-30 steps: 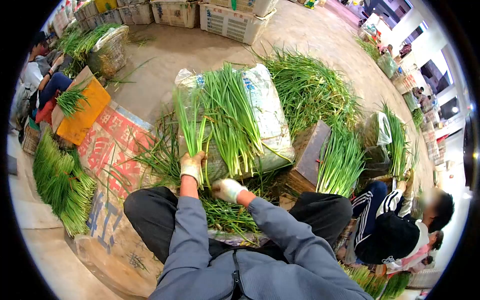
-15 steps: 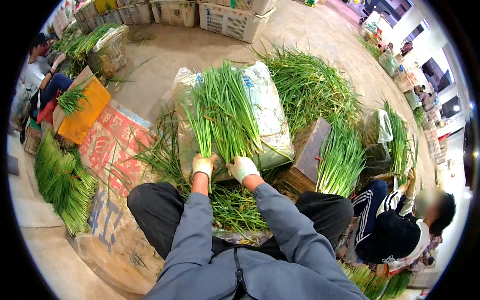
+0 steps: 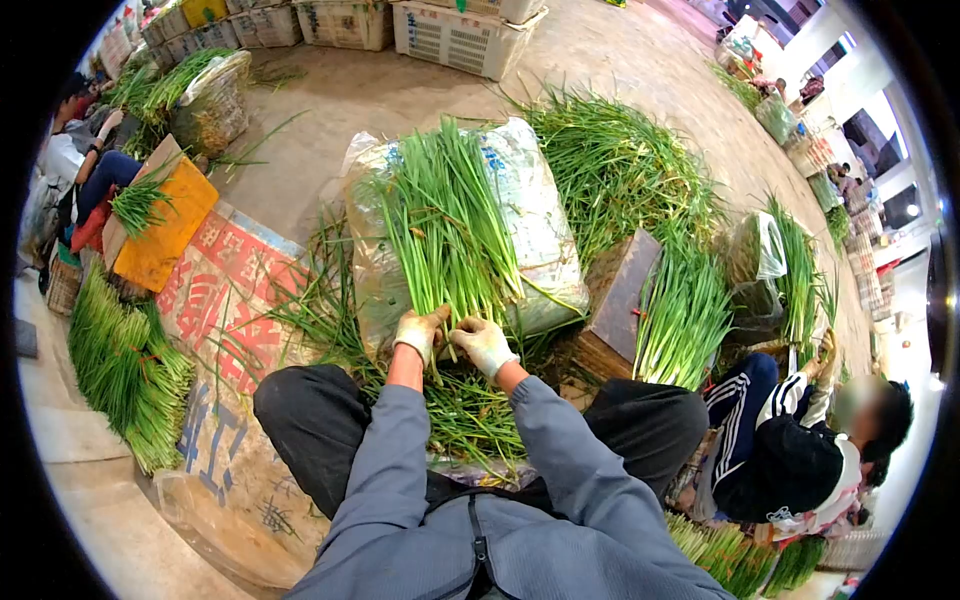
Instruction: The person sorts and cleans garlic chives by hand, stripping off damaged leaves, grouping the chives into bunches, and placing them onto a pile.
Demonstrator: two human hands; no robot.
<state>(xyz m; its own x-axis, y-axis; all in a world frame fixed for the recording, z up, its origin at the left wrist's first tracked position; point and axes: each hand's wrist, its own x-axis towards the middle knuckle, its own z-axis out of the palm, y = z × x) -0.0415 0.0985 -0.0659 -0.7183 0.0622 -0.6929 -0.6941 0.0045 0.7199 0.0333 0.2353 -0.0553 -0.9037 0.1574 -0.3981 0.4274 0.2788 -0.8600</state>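
Note:
A bunch of long green stalks (image 3: 455,220) lies on a plastic-wrapped bale (image 3: 545,225) in front of me, pale ends toward me. My left hand (image 3: 422,333), in a whitish glove, is closed around the lower ends of some stalks at the bunch's left side. Close beside it, my right hand (image 3: 484,345), gloved too, has its fingers pinched together at the stalk ends; what they grip is too small to make out. Loose green leaves (image 3: 475,415) lie below both hands, between my knees.
A leafy heap (image 3: 625,175) lies behind right, near a wooden block (image 3: 622,300) and a tied bundle (image 3: 685,325). More bundles (image 3: 130,375) lie left, by an orange board (image 3: 168,225). A person (image 3: 790,450) sits at right, another (image 3: 85,165) at far left. Crates (image 3: 455,40) stand behind.
My left hand has brought its stalks right, against the bunch on the bale. My right hand has come up from below the bale, and both hands are now close together.

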